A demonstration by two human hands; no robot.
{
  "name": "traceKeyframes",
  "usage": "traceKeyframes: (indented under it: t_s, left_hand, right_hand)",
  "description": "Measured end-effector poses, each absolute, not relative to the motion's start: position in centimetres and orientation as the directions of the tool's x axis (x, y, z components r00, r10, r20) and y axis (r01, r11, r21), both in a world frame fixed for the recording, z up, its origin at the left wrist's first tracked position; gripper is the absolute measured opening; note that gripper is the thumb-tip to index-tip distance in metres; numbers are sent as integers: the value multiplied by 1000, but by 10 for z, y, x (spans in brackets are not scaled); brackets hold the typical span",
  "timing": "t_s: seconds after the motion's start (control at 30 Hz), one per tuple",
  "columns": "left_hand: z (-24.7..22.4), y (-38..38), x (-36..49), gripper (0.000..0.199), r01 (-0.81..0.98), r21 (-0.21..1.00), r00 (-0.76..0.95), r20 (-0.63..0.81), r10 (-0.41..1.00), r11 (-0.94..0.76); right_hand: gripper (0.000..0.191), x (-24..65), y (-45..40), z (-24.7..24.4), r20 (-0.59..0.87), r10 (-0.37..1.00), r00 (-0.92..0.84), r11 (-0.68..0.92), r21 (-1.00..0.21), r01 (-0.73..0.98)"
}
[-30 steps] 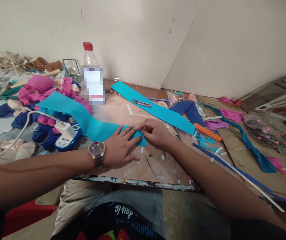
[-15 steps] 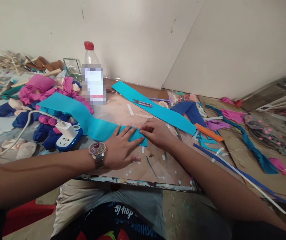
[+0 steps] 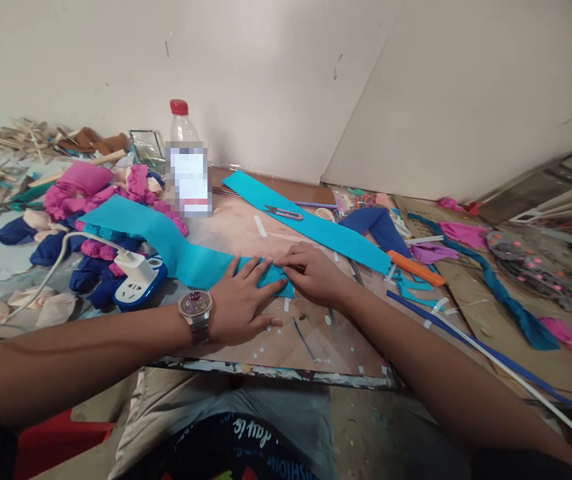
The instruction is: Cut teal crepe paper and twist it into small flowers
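A long turquoise strip (image 3: 201, 267) runs from the fabric pile at the left to the middle of the worktable (image 3: 286, 347). My left hand (image 3: 243, 300), with a watch on the wrist, lies spread and flat on the strip near its right end. At that same end my right hand (image 3: 311, 270) has its fingertips pinched together against the strip; whatever may be between them is too small to make out. Behind the hands lies a second turquoise strip (image 3: 316, 230), with pink-handled thread snips (image 3: 286, 213) on it. An orange cutter (image 3: 416, 268) touches its right end.
A red-capped bottle (image 3: 182, 127) stands at the back behind a blurred bright screen (image 3: 189, 180). Pink and navy fabric bunches (image 3: 83, 180) and a power socket block (image 3: 139, 287) are at the left. Blue strips, a white stick (image 3: 516, 383) and a dark flowered piece (image 3: 531, 263) lie right.
The whole view has shifted slightly, so the scene sits lower. My right fingertips have moved a little along the end of the strip; my left hand stays flat on it.
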State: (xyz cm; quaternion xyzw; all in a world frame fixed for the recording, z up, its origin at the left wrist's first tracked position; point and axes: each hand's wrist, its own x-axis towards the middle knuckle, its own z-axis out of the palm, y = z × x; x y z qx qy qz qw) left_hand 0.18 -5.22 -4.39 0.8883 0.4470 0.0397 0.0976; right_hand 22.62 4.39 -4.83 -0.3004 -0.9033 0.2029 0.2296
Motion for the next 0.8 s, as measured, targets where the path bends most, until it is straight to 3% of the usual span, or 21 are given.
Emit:
traceKeyframes:
  t_s: [0.23, 0.5, 0.7, 0.8]
  left_hand:
    - [-46, -52, 0, 75, 784, 216, 592, 23, 806, -582]
    - [-51, -51, -1, 77, 774, 222, 603, 28, 797, -593]
    - [-50, -51, -1, 77, 780, 213, 600, 15, 800, -589]
    - [-49, -50, -1, 79, 783, 214, 595, 19, 803, -585]
  right_hand:
    - [46, 226, 41, -42, 285, 611, -738, 748, -514, 421]
    - [30, 225, 42, -48, 302, 771, -560, 607, -613, 506]
    - [4, 224, 41, -47, 275, 768, -578, 599, -626, 499]
    - [10, 223, 42, -47, 278, 774, -569, 593, -635, 495]
